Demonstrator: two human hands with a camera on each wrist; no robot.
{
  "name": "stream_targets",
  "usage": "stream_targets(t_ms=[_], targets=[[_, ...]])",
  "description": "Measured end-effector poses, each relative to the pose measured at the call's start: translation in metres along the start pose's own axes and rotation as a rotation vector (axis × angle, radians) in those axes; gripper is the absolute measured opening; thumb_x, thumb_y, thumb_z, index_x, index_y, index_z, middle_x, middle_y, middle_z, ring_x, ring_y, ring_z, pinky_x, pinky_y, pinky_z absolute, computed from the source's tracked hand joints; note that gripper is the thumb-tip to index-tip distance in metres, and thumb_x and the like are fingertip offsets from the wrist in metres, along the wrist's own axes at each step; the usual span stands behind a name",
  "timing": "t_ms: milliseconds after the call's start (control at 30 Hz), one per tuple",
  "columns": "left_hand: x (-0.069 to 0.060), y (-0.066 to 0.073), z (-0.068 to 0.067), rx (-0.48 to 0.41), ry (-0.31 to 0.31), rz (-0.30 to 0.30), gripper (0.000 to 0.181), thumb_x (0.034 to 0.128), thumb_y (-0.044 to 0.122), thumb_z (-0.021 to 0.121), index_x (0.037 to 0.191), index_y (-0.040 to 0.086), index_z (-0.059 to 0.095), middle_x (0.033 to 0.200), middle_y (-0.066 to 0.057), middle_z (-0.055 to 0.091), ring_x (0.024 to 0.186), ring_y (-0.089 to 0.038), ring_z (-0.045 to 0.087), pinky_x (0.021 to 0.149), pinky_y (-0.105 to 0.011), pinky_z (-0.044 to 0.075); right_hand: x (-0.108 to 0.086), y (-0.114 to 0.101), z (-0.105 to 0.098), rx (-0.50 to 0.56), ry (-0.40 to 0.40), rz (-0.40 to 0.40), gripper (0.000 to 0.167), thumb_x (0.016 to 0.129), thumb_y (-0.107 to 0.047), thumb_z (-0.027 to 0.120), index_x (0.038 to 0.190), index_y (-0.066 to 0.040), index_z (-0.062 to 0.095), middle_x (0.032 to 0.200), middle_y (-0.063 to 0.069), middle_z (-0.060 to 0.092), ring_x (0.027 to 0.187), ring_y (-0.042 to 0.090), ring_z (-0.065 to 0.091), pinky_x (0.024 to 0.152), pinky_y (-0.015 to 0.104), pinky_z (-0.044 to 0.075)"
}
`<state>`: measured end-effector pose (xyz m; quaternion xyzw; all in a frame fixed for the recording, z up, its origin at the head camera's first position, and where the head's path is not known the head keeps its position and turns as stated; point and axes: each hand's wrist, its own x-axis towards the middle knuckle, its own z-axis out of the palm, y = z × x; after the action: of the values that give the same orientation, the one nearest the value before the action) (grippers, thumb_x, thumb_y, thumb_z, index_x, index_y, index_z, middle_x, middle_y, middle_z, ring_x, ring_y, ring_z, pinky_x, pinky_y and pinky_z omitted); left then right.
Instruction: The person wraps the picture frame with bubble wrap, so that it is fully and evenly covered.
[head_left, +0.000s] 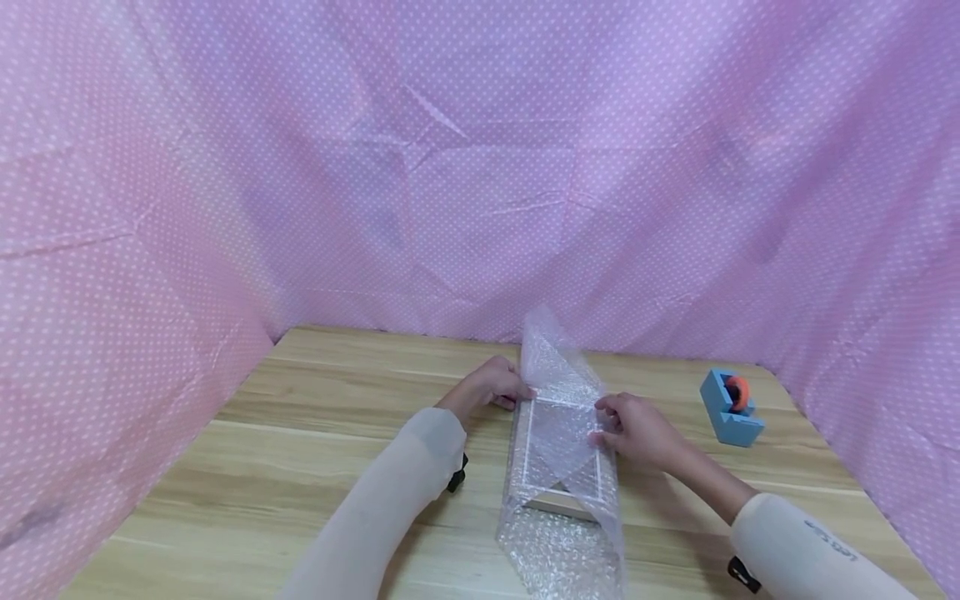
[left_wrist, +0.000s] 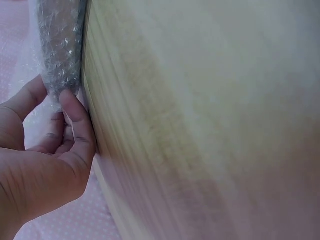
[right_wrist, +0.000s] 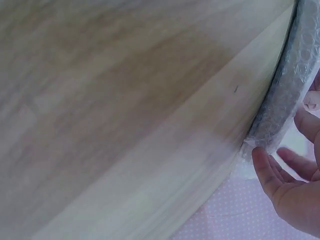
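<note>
A flat box-like object [head_left: 562, 503] with a pale outline lies inside clear bubble wrap [head_left: 558, 554] on the wooden table. At the wrap's far left edge, my left hand [head_left: 501, 382] pinches the plastic between thumb and fingers; the left wrist view shows this hand [left_wrist: 55, 150] at a corner of the wrapped edge [left_wrist: 62, 45]. My right hand [head_left: 637, 429] touches the right edge with thumb and fingers apart. In the right wrist view the hand [right_wrist: 295, 185] has fairly straight fingers at the wrapped corner [right_wrist: 272, 125]. The object's underside is hidden.
A blue tape dispenser [head_left: 735, 425] with an orange roll [head_left: 738, 392] stands at the right of the wooden table [head_left: 300, 467]. Loose bubble wrap extends beyond both ends of the object. Pink dotted cloth [head_left: 487, 208] hangs behind and on both sides.
</note>
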<state>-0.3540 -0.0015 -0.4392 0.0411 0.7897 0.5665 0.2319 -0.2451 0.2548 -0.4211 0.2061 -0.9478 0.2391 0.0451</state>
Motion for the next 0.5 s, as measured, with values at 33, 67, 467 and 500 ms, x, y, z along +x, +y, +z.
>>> stream_targets(t_ms=[33, 67, 467, 500], targets=[[0.0, 0.0, 0.0, -0.007, 0.002, 0.0, 0.023, 0.0828, -0.001, 0.081, 0.081, 0.004, 0.059, 0.08, -0.006, 0.064, 0.068, -0.016, 0.06, 0.059, -0.024, 0.055, 0.0, -0.001, 0.0, 0.006, 0.005, 0.013, 0.054, 0.082, -0.018, 0.087, 0.12, 0.012, 0.062, 0.092, 0.009, 0.066, 0.081, 0.019, 0.061, 0.071, 0.037, 0.055], [0.0, 0.0, 0.0, -0.018, 0.002, 0.0, 0.022, 0.0825, -0.002, 0.081, 0.082, 0.003, 0.059, 0.08, -0.007, 0.064, 0.069, -0.016, 0.06, 0.059, -0.024, 0.055, 0.0, -0.002, 0.001, 0.017, 0.011, 0.027, 0.06, 0.082, -0.017, 0.088, 0.124, 0.013, 0.059, 0.093, 0.01, 0.066, 0.081, 0.019, 0.062, 0.071, 0.037, 0.056], [0.0, -0.003, 0.003, -0.02, 0.048, 0.027, 0.02, 0.0816, -0.004, 0.081, 0.081, 0.005, 0.064, 0.079, -0.003, 0.061, 0.064, -0.014, 0.057, 0.056, -0.022, 0.052, 0.019, 0.004, -0.015, 0.245, -0.048, 0.335, 0.071, 0.087, -0.012, 0.082, 0.138, 0.016, 0.041, 0.097, 0.02, 0.067, 0.084, 0.027, 0.066, 0.073, 0.04, 0.058], [0.0, -0.003, 0.004, -0.012, 0.053, 0.029, 0.021, 0.0816, -0.004, 0.081, 0.08, 0.006, 0.062, 0.078, -0.003, 0.06, 0.064, -0.014, 0.056, 0.055, -0.022, 0.051, 0.022, 0.006, -0.016, 0.252, -0.068, 0.363, 0.073, 0.087, -0.014, 0.081, 0.14, 0.016, 0.04, 0.101, 0.022, 0.066, 0.087, 0.029, 0.066, 0.075, 0.042, 0.058]])
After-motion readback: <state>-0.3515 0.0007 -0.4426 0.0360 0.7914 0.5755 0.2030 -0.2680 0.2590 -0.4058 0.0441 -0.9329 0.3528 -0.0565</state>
